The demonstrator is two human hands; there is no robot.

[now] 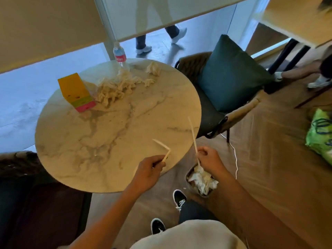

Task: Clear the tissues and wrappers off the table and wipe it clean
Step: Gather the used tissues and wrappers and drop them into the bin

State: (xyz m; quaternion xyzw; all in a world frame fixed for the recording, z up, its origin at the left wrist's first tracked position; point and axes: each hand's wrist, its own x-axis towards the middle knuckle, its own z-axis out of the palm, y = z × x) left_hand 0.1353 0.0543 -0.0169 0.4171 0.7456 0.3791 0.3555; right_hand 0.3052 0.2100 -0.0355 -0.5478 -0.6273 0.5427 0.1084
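Observation:
A round marble table fills the middle of the head view. At its far side lies a heap of crumpled tissues, with a separate tissue ball behind it. My left hand grips a bent paper wrapper strip over the table's near edge. To its right, my right hand grips a long straight wrapper strip just above a small bin on the floor, which holds crumpled tissues.
A yellow, green and pink box and a water bottle stand on the table's far side. A chair with a dark green cushion stands to the right. A green bag lies far right. A person walks beyond the table.

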